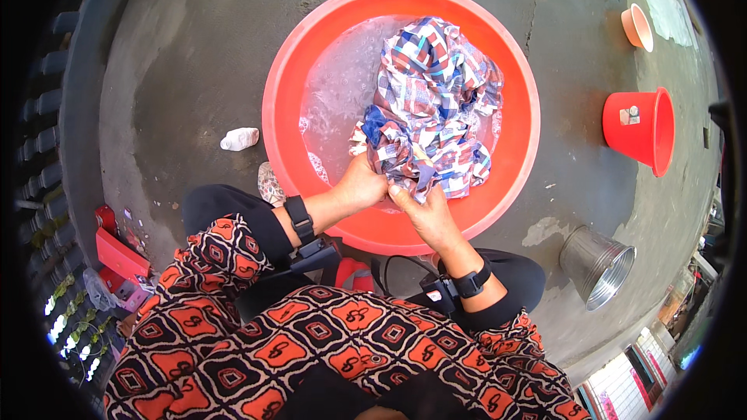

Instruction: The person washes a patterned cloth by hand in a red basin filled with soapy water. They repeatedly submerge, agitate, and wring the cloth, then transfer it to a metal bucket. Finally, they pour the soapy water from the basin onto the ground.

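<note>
A large red plastic basin [286, 79] stands on the ground before me, with sudsy water [338, 84] inside. Wet checked cloth [429, 93] in blue, white and reddish brown is heaped over its middle and right part. My left hand [360, 182] grips a bunched, twisted part of this cloth near the basin's near side. Close beside it, my right hand [426, 210] holds the same bunch, its thumb near my left hand. The fingertips of both hands are partly hidden by the folds.
A white plastic bottle [240, 139] lies left of the basin. To the right are a red bucket [630, 128], a small orange tub [636, 27] and a metal bucket [592, 265], on partly wet concrete. Red boxes [122, 254] lie at the lower left.
</note>
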The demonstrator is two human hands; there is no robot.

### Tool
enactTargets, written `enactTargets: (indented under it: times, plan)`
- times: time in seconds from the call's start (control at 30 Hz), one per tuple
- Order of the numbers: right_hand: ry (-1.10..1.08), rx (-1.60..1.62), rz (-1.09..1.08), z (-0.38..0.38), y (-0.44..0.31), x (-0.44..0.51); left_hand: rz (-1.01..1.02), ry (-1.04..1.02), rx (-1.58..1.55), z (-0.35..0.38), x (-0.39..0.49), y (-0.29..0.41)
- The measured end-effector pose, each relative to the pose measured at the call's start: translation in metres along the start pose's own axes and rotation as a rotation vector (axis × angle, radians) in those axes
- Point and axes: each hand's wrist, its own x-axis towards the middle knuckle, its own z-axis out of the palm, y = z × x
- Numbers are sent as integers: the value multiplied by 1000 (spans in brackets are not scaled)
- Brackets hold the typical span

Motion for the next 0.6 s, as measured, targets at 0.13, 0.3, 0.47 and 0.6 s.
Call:
enactTargets:
  times: [0.13,0.3,0.47,0.6]
  plan:
    - [-32,-7,132,-11,0,16,-137,101,-109,6,16,9]
    - [-43,-128,93,-19,20,18,-190,129,-129,-5,17,-11]
    - [164,-176,406,-22,48,-18,-223,223,-188,-25,-26,-21]
    - [207,164,587,-11,40,-78,-287,234,-97,-23,-82,18]
